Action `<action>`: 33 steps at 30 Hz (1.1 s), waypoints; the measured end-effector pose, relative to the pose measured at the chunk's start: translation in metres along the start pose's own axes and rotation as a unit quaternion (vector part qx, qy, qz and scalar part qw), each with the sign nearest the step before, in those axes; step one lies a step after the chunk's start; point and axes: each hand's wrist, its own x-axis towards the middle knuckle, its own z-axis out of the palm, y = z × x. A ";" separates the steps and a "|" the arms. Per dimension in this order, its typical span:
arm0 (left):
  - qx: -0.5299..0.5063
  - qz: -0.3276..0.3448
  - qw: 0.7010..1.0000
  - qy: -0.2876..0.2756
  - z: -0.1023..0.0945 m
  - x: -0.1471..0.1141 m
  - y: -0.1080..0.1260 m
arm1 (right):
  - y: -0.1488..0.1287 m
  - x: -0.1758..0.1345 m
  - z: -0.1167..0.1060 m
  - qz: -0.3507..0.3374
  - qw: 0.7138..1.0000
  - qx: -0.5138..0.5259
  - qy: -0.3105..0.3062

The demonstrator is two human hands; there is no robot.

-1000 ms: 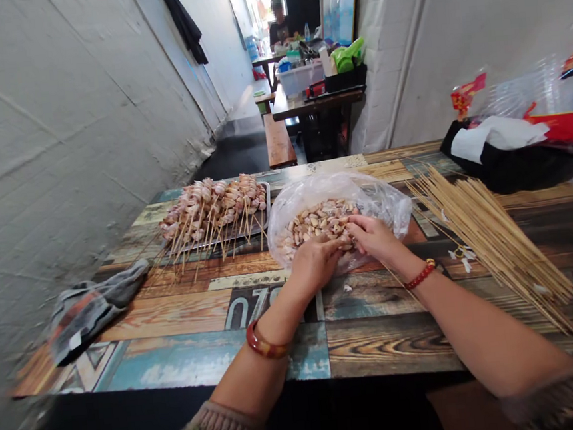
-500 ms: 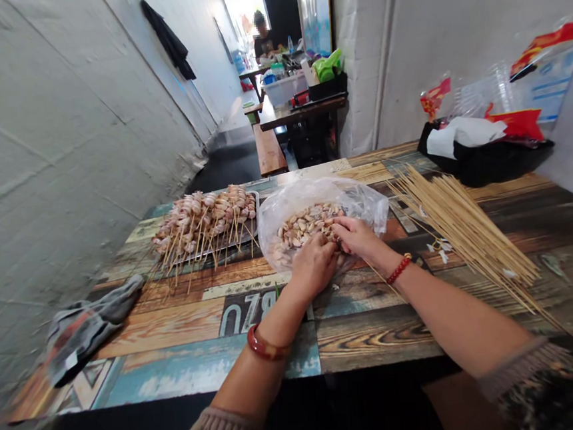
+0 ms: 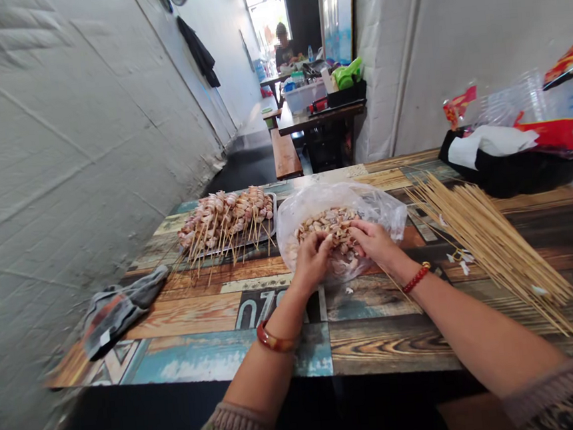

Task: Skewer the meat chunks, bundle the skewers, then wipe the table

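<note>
A clear plastic bag (image 3: 290, 208) lies spread at the middle of the table, full of small pale-tan pieces (image 3: 324, 222) whose kind I cannot tell for sure. Over its near left part is my left hand (image 3: 313, 259), fingers bent and thumb close to the fingertips; what they hold, if anything, is too small to make out. Just to its right, my right hand (image 3: 377, 244) is closed around a thin bamboo skewer (image 3: 400, 285), which sticks out below the palm towards me. The skewer's other end is hidden among the fingers and pieces.
At left, a metal tray (image 3: 275, 219) bears many loaded skewers (image 3: 226, 217). A grey cloth (image 3: 124, 309) lies nearer the left edge. Loose bamboo skewers (image 3: 500, 243) are piled at right, before a black bag (image 3: 508, 172) with packaging. A person (image 3: 285, 51) sits far behind.
My left hand has drawn back left, away from my right hand, opening a gap between them. The view has shifted, so everything sits further right in it.
</note>
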 end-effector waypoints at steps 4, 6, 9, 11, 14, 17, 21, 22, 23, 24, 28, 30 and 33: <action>-0.284 -0.082 0.955 -0.011 -0.010 0.002 0.002 | -0.007 -0.005 0.003 0.007 0.999 0.047 -0.004; -0.354 -0.101 0.930 -0.009 -0.012 0.002 0.004 | -0.011 -0.008 0.005 0.006 0.997 0.076 -0.018; -0.393 -0.126 0.911 -0.007 -0.014 0.002 0.005 | -0.016 -0.012 0.009 -0.004 0.995 0.091 -0.048; -0.386 -0.129 0.914 -0.005 -0.015 0.002 0.005 | -0.018 -0.015 0.012 -0.011 0.994 0.082 -0.066; -0.349 -0.118 0.930 -0.001 -0.014 0.002 0.002 | -0.020 -0.017 0.015 -0.015 0.995 0.072 -0.074; -0.283 -0.113 0.952 0.007 -0.011 0.001 -0.002 | -0.018 -0.016 0.015 -0.011 0.996 0.068 -0.052; -0.222 -0.083 0.972 0.007 -0.011 0.003 -0.008 | -0.014 -0.012 0.011 -0.006 0.997 0.070 -0.014; -0.211 -0.069 0.975 0.020 -0.013 0.005 -0.010 | -0.012 -0.011 0.010 -0.006 0.998 0.069 -0.004; -0.199 -0.057 0.977 0.042 -0.015 0.006 -0.012 | -0.010 -0.009 0.009 -0.006 0.998 0.070 0.007; -0.187 -0.049 0.979 0.073 -0.019 0.008 -0.014 | -0.009 -0.008 0.008 -0.006 0.997 0.070 0.018; -0.133 -0.040 0.974 0.181 -0.035 0.015 -0.023 | -0.002 -0.004 0.005 -0.007 0.999 0.035 0.002; -0.084 -0.034 0.973 0.212 -0.043 0.017 -0.029 | -0.001 -0.006 0.005 -0.026 0.998 -0.040 -0.028; 0.023 -0.013 0.973 0.230 -0.049 0.020 -0.036 | -0.003 -0.012 0.008 -0.098 0.976 -0.190 -0.047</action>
